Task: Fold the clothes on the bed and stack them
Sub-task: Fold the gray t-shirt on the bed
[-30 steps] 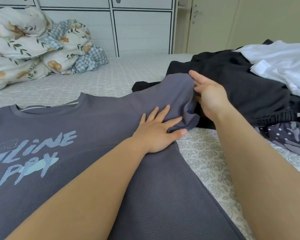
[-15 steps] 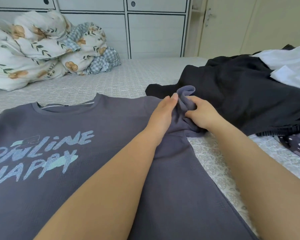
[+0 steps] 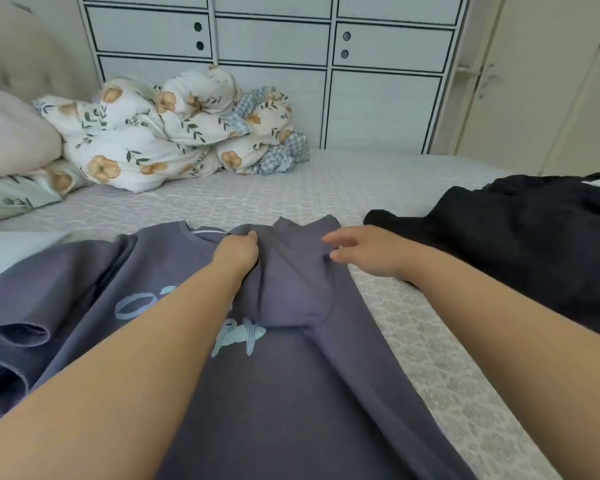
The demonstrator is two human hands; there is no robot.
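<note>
My left hand pinches the sleeve folded over the grey shirt; my right hand rests open on its edge. Black clothes at 3 o'clock, duvet at 11.

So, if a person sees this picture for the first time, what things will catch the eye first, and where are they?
First, the grey T-shirt with pale blue letters, spread across the near part of the bed, its right sleeve folded inward onto the chest. The left hand grips the cloth near the collar, and the right hand is open at the folded shoulder. Behind, a flowered duvet is bunched at the back left, and dark clothes lie at the right.
</note>
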